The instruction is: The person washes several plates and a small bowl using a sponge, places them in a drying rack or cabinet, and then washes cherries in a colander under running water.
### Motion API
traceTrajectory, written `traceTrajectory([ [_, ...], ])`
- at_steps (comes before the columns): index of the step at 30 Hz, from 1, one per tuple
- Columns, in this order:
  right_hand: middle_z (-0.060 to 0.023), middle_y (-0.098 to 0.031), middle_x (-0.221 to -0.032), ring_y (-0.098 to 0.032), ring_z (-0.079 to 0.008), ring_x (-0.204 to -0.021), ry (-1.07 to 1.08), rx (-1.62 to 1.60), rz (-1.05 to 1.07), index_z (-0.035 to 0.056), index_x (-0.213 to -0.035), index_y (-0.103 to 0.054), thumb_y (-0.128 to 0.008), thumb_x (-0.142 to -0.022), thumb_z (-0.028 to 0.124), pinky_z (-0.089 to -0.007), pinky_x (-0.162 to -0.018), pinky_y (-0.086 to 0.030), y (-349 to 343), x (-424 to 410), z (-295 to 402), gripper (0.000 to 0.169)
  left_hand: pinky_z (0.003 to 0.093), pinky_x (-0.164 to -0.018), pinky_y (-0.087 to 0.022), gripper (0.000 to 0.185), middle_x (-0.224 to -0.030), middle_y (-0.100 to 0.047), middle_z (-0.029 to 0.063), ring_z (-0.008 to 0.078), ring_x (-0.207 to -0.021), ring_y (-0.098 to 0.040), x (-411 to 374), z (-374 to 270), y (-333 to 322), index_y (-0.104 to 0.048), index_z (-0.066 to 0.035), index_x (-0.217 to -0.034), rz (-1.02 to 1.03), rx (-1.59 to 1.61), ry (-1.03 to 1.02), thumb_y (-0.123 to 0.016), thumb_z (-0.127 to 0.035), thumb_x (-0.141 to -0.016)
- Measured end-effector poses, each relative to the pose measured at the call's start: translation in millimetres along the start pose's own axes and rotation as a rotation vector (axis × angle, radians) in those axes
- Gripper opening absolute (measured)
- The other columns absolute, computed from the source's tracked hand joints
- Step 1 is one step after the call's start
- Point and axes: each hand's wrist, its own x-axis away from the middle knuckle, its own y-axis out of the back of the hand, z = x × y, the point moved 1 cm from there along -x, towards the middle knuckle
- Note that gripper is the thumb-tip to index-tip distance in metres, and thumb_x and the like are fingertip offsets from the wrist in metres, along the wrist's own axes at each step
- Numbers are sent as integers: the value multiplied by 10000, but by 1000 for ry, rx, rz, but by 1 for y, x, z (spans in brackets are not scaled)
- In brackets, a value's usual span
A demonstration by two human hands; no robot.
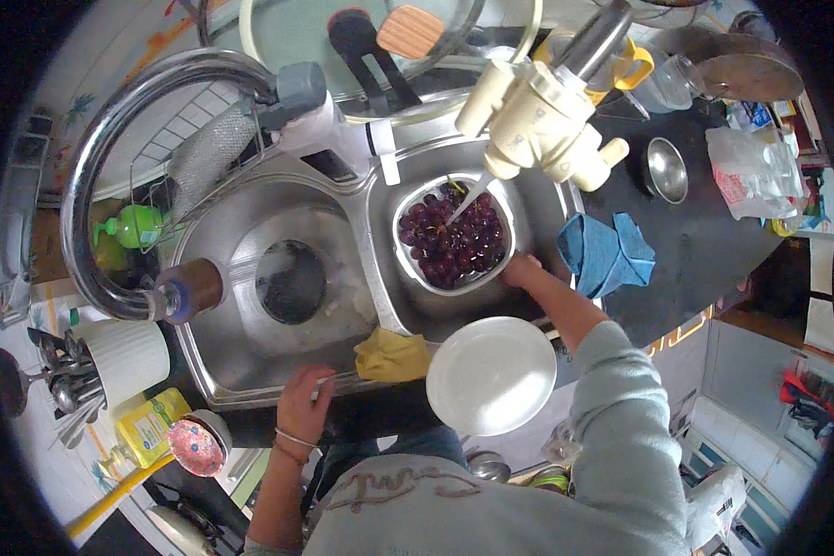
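Note:
Dark red grapes (pixel 452 236) fill a white rounded-square bowl (pixel 404 258) in the right basin (pixel 396 306) of a steel double sink. From a cream tap-mounted water filter (pixel 538 115), a stream of water (pixel 469 201) runs onto the grapes. My right hand (pixel 522 270) grips the bowl's near right corner; some fingers are hidden. At the sink's front edge, my left hand (pixel 307 399) is empty, its thumb apart from the fingers. A yellow cloth (pixel 392 356) lies right of it on the rim. Beside that cloth is a white plate (pixel 491 375).
A curved chrome faucet (pixel 87 174) arches over the left basin (pixel 250 365). On the right counter are a blue cloth (pixel 604 256) and a steel bowl (pixel 666 170). A utensil holder (pixel 128 358), a yellow bottle (pixel 146 427) and a patterned bowl (pixel 196 448) stand at left.

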Motion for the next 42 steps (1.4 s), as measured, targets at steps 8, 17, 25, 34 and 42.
traceTrajectory([
  [8,-197,-627,-784,-629,-246,-782,227,472,-46,10,-730,-657,-528,-732,166,-349,-681,-495,39,35,-10,203,359,-752,-440,137,-926,-591,134,317,-870,-560,1,7,-2,-585,-46,-906,25,1,7,-565,-86,-777],
  [17,-215,-615,-760,-619,-330,-783,-323,-757,-231,-19,-765,-641,-590,-707,183,-386,-740,-483,77,32,13,217,369,-750,-436,157,-940,-576,138,320,-866,-544,0,5,-3,-578,-67,-936,8,-12,-11,-557,-108,-786],
  [25,-111,-588,-821,-576,-290,-822,111,-259,-540,35,-812,-567,-635,-692,142,-366,-739,-473,94,64,35,174,359,-738,-448,150,-934,-580,128,318,-859,-558,7,16,-3,-578,-66,-932,24,4,44,-556,-114,-791],
  [34,-27,-545,-887,-506,-188,-949,433,369,-471,103,-776,-604,-488,-725,100,-320,-744,-464,85,58,57,127,372,-742,-439,148,-929,-575,134,327,-863,-545,6,14,-1,-577,-75,-929,22,1,21,-551,-108,-787],
  [42,-121,-617,-861,-585,-265,-882,97,6,-372,68,-790,-596,-566,-748,186,-357,-751,-471,103,78,39,129,369,-740,-439,145,-929,-575,124,321,-864,-542,6,17,0,-571,-72,-931,24,21,21,-546,-105,-792],
])
